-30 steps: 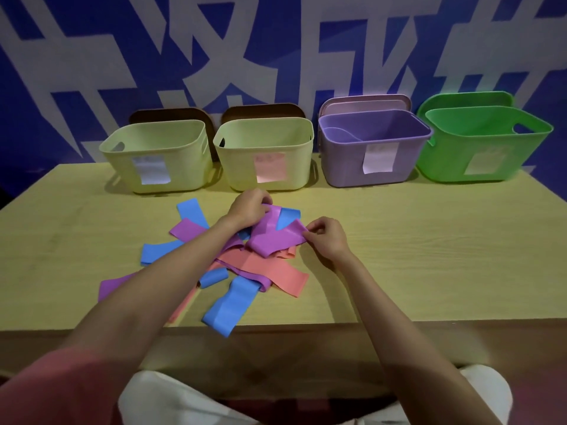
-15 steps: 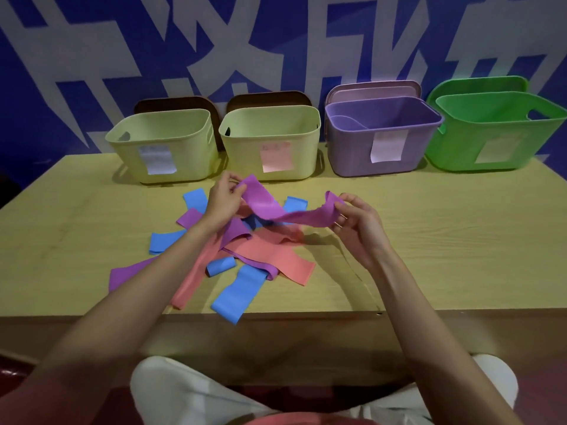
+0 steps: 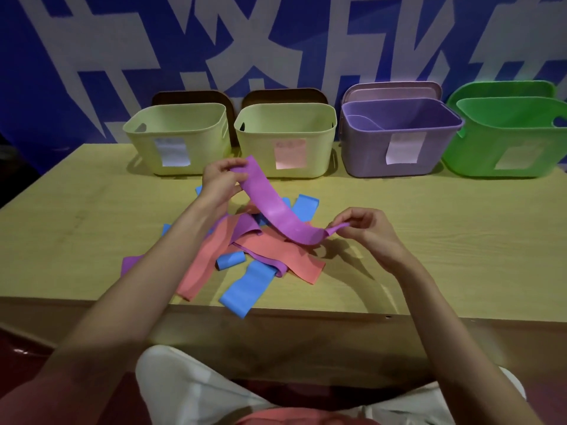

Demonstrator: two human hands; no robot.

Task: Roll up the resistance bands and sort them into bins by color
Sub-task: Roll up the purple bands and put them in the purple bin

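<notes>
A purple resistance band (image 3: 274, 210) hangs in the air above the pile, stretched between both hands. My left hand (image 3: 219, 180) pinches its far end, raised in front of the yellow bins. My right hand (image 3: 366, 230) pinches its near end, lower and to the right. Under it a pile of blue, salmon and purple bands (image 3: 260, 256) lies on the wooden table (image 3: 429, 240). A small rolled blue band (image 3: 230, 260) sits in the pile. A row of bins stands at the back: two pale yellow (image 3: 178, 136) (image 3: 285, 138), one purple (image 3: 399, 136), one green (image 3: 509, 136).
Each bin carries a paper label on its front. Lids lean against the blue and white wall behind the bins. One blue band (image 3: 245, 288) overhangs the table's front edge. Bare tabletop lies to the right of my right hand and at the far left.
Both hands have lifted the purple band off the pile and drawn it out lengthwise; the left hand rose toward the bins, the right hand moved right and nearer.
</notes>
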